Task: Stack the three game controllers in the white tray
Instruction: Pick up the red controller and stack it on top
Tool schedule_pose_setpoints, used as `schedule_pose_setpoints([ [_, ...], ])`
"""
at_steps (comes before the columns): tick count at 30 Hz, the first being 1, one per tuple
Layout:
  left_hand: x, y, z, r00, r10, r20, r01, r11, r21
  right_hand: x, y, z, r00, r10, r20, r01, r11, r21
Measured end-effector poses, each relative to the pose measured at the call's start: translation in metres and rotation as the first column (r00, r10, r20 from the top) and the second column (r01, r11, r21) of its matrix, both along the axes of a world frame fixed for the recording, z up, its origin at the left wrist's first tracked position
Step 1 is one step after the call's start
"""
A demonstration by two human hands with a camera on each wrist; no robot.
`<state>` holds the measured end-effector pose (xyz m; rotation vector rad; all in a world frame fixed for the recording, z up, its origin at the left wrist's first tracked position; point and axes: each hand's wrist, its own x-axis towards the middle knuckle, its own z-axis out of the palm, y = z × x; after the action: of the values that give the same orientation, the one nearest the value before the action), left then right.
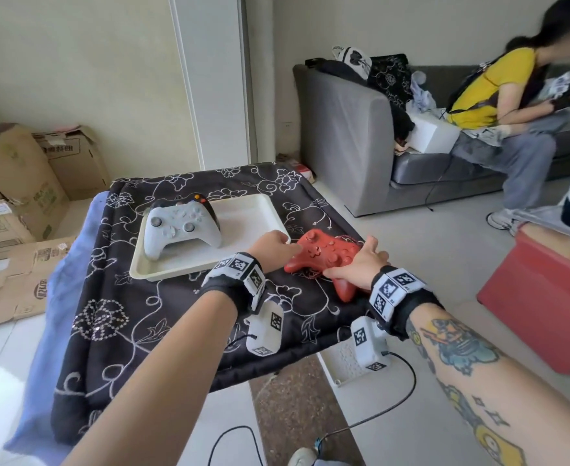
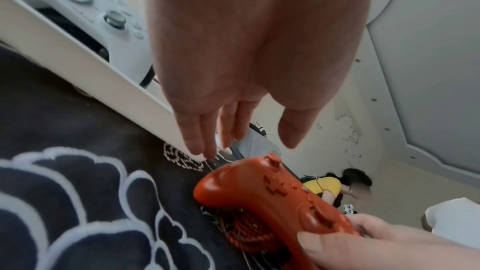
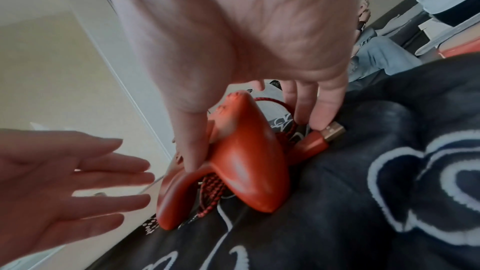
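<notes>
Here: red controller (image 1: 327, 260), beside the white tray (image 1: 243, 260).
Right hand (image 1: 357, 265) clamps its grip; left hand (image 1: 273, 247) spread open alongside, holding nothing.

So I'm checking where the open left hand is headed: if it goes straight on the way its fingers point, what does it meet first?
Most likely the red controller: the left hand points at its near end, fingertips close above; whether they touch is unclear.

black controller (image 1: 206, 205) perhaps mostly hidden
</notes>
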<state>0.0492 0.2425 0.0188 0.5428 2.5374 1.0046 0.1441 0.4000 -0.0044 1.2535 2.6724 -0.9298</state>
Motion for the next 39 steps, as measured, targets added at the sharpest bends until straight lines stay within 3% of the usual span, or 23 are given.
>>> schedule_pose_setpoints([
  [9, 0.01, 0.019, -0.014, 0.996, -0.03, 0.088, 0.02, 0.993, 0.117, 0.002, 0.0, -0.005, 0.997, 0.052, -0.057, -0.054, 0.998, -0.027],
  [17, 0.017, 0.023, -0.023, 0.999, -0.032, 0.023, 0.032, 0.999, 0.005, 0.004, -0.005, -0.011, 0.992, 0.06, -0.113, -0.062, 0.998, -0.014],
  [22, 0.02, 0.025, -0.033, 0.996, -0.009, 0.087, 0.01, 1.0, -0.008, 0.004, 0.0, -0.019, 0.973, 0.061, -0.22, -0.071, 0.997, -0.034],
  [28, 0.017, 0.022, -0.045, 0.99, 0.003, 0.139, -0.015, 0.996, 0.088, -0.001, 0.002, -0.014, 0.984, 0.091, -0.157, -0.107, 0.989, -0.102],
  [39, 0.014, 0.017, -0.044, 0.957, -0.004, 0.29, -0.08, 0.957, 0.279, 0.0, -0.001, -0.015, 0.96, 0.099, -0.261, -0.138, 0.981, -0.137],
])
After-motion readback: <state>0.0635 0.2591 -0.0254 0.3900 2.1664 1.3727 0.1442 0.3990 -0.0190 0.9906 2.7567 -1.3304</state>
